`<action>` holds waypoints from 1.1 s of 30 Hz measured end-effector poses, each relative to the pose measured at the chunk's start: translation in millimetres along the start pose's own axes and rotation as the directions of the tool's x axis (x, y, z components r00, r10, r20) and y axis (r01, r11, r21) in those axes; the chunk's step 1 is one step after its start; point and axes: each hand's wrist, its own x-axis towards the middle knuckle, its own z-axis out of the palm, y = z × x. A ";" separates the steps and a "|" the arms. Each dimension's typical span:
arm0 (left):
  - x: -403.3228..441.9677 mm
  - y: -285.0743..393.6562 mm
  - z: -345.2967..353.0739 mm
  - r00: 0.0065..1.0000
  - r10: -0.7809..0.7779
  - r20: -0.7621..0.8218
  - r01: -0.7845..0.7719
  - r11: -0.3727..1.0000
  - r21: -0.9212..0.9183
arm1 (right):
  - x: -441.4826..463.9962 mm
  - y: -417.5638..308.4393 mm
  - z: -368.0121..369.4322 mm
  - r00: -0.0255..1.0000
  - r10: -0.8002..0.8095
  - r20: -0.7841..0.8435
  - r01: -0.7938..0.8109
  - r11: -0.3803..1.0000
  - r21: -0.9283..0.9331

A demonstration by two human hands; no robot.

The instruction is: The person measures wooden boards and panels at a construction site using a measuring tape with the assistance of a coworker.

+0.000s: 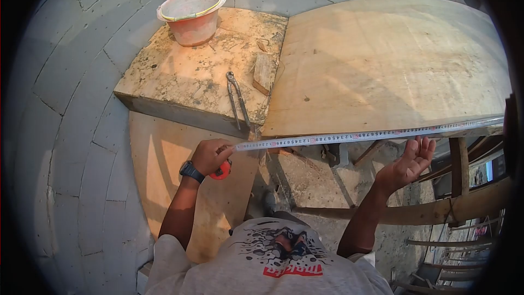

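Note:
My left hand, with a dark watch on its wrist, is closed around a tape measure, whose red case shows below the fingers. From there the white tape blade runs to the right along the near edge of a large plywood sheet, as far as its right end. My right hand is just below that edge, palm turned up and fingers loosely bent and apart. Whether its fingertips touch the blade or the wood I cannot tell. A pair of pincers lies beyond my left hand, handles toward me.
A concrete block platform carries a pinkish bucket and a small wood offcut. Another plywood board lies lower left. Grey block walls curve around. Wooden beams and an open drop are at the right.

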 end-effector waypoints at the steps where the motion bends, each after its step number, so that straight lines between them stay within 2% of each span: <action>1: 0.6 -1.3 0.9 1.000 -0.020 0.014 0.020 1.000 -0.003 | 9.4 -0.3 -2.7 0.994 0.109 -0.016 -0.107 0.989 0.106; 2: 1.1 -0.8 3.7 0.999 -0.027 0.036 0.027 1.000 -0.011 | 17.4 -1.4 -5.7 0.979 0.202 -0.028 -0.192 0.959 0.210; 3: -1.0 1.2 6.2 0.997 -0.062 0.045 0.066 0.993 -0.094 | 27.3 -2.4 -10.0 0.960 0.278 -0.035 -0.254 0.915 0.315; 5: -5.3 -3.5 6.1 0.981 -0.118 0.155 0.136 0.984 -0.114 | 43.3 5.8 -16.5 0.952 0.304 -0.033 -0.264 0.872 0.412; 7: -14.5 -2.2 5.2 0.953 -0.185 0.241 0.231 0.957 -0.178 | 55.1 2.8 -24.0 0.926 0.378 0.007 -0.340 0.824 0.452; 10: -29.4 -14.0 0.5 0.896 -0.219 0.385 0.327 0.914 -0.241 | 64.5 -3.0 -26.3 0.921 0.390 -0.028 -0.350 0.854 0.385; 14: -46.8 -29.6 -2.8 0.780 -0.210 0.589 0.432 0.862 -0.266 | 63.6 -7.4 -27.7 0.959 0.272 -0.077 -0.235 0.919 0.317; 17: -58.5 -29.6 7.1 0.644 -0.219 0.733 0.659 0.646 -0.385 | 72.6 -11.1 -29.2 0.899 0.395 0.190 -0.425 0.680 0.597; 18: -59.1 -27.6 10.7 0.580 -0.217 0.785 0.693 0.639 -0.335 | 78.5 -13.8 -24.2 0.855 0.494 0.158 -0.475 0.622 0.623; 21: -58.6 -13.5 20.6 0.552 -0.220 0.804 0.677 0.681 -0.278 | 90.7 -26.3 -31.5 0.955 0.296 0.024 -0.255 0.778 0.574; 22: -58.2 -8.5 20.7 0.595 -0.199 0.779 0.647 0.693 -0.318 | 93.4 -50.0 -24.0 0.976 0.193 -0.101 -0.108 0.833 0.542; 24: -54.3 -2.6 23.4 0.628 -0.172 0.759 0.624 0.694 -0.360 | 101.3 -60.6 -22.1 0.982 0.145 -0.121 -0.069 0.872 0.484; 25: -53.8 -0.4 24.2 0.639 -0.162 0.752 0.616 0.693 -0.373 | 104.9 -60.9 -22.2 0.983 0.125 -0.134 -0.052 0.891 0.451; 28: -47.4 0.8 38.6 0.521 -0.165 0.837 0.592 0.777 -0.216 | 102.0 -27.0 -20.8 0.972 0.164 -0.166 -0.124 0.965 0.231; 30: -49.3 3.3 42.9 0.513 -0.102 0.852 0.591 0.763 -0.264 | 95.4 -29.5 -21.5 0.973 0.126 -0.191 -0.111 0.990 0.085; 33: -54.2 19.1 42.7 0.490 -0.101 0.866 0.613 0.746 -0.260 | 89.1 -11.4 -30.0 0.958 0.231 -0.170 -0.223 0.973 0.062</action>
